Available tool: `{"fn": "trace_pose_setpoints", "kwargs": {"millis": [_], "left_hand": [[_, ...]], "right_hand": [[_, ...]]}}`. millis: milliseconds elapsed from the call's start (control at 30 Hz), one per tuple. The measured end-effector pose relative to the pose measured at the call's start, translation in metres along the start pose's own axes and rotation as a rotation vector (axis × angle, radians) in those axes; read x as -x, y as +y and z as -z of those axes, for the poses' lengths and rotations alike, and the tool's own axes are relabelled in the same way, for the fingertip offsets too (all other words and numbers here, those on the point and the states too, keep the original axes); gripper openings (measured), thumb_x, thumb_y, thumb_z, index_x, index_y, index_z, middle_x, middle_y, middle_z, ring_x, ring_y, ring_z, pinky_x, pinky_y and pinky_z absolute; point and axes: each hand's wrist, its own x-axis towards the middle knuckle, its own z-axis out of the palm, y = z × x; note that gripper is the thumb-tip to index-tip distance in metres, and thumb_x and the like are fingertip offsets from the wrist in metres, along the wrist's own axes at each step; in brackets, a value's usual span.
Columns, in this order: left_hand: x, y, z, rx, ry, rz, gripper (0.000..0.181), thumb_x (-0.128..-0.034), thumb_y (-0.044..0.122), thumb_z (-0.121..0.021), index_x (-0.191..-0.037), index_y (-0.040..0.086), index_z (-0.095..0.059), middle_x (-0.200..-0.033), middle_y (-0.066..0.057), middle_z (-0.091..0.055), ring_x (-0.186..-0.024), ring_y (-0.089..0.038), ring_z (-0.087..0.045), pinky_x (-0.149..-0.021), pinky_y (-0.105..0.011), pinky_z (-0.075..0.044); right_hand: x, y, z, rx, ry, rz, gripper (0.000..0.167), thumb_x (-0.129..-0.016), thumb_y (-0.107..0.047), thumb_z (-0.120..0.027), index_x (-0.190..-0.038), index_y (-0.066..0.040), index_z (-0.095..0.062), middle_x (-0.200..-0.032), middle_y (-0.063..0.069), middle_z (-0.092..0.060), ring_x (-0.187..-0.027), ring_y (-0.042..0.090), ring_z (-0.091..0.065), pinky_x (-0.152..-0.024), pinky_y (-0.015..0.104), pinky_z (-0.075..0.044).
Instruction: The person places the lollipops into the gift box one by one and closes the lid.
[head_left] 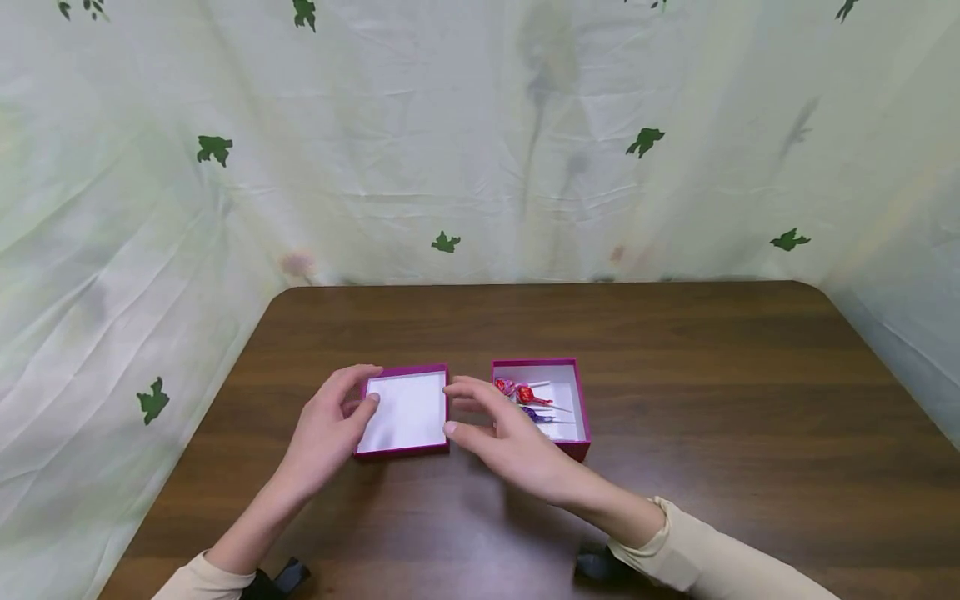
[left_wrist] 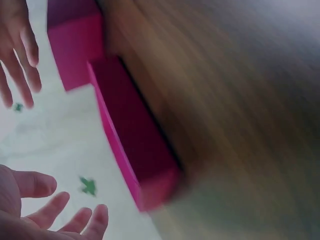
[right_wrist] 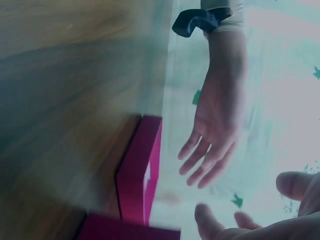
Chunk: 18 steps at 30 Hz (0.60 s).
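A shallow magenta box lid (head_left: 408, 412) with a white inside lies hollow side up on the table. To its right stands a deeper magenta box (head_left: 582, 408), white inside, holding a red lollipop (head_left: 526, 395), a purple lollipop (head_left: 534, 414) and another red one partly covered by a hand. My left hand (head_left: 330, 421) is at the lid's left edge, fingers relaxed. Between lid and box hovers my right hand (head_left: 517, 442), loosely spread and holding nothing. In the left wrist view, the left hand (left_wrist: 65, 215) appears apart from the lid (left_wrist: 132, 125).
The brown wooden table (head_left: 712, 417) has rounded far corners. Pale curtains with green leaf shapes (head_left: 446, 242) hang behind it and at both sides. Dark wrist straps (right_wrist: 200, 21) sit on the forearms, by the beige sleeves (head_left: 675, 546).
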Motion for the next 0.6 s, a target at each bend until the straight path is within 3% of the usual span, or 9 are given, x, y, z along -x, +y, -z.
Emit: {"fn": "trace_pose_setpoints", "kwargs": {"millis": [167, 267, 433, 600], "left_hand": [[0.001, -0.027, 0.019, -0.030, -0.059, 0.100, 0.039, -0.0993, 0.018, -0.057, -0.137, 0.008, -0.053, -0.134, -0.014, -0.053, -0.114, -0.031, -0.056, -0.089, -0.046, -0.050], [-0.002, -0.046, 0.025, 0.066, -0.139, 0.158, 0.044, -0.1007, 0.018, -0.055, -0.141, 0.004, -0.046, -0.133, -0.021, -0.053, -0.108, -0.032, -0.061, -0.084, -0.040, -0.053], [-0.008, -0.075, 0.030, 0.255, -0.244, 0.206, 0.044, -0.1007, 0.009, -0.054, -0.141, -0.005, -0.042, -0.116, -0.025, -0.059, -0.093, -0.027, -0.065, -0.079, -0.031, -0.056], [-0.014, -0.083, 0.032, 0.266, -0.319, 0.237, 0.044, -0.1014, 0.012, -0.053, -0.141, -0.006, -0.043, -0.109, -0.019, -0.058, -0.090, -0.024, -0.063, -0.079, -0.030, -0.055]], "right_hand": [[-0.012, 0.004, -0.018, -0.022, 0.004, -0.058, 0.059, -0.096, -0.037, -0.061, -0.148, -0.018, -0.042, -0.158, -0.006, -0.027, -0.143, 0.015, -0.028, -0.113, 0.039, -0.028], [-0.018, 0.007, -0.027, -0.014, 0.021, -0.106, 0.066, -0.096, -0.040, -0.060, -0.152, -0.014, -0.035, -0.161, 0.000, -0.021, -0.146, 0.015, -0.019, -0.116, 0.041, -0.020], [-0.022, 0.018, -0.042, -0.005, 0.092, -0.154, 0.080, -0.094, -0.044, -0.059, -0.155, -0.007, -0.024, -0.161, 0.010, -0.019, -0.146, 0.020, -0.017, -0.116, 0.046, -0.017], [-0.018, 0.030, -0.051, 0.090, 0.128, -0.187, 0.089, -0.094, -0.046, -0.059, -0.156, 0.000, -0.014, -0.162, 0.013, -0.013, -0.146, 0.020, -0.015, -0.116, 0.044, -0.016]]}}
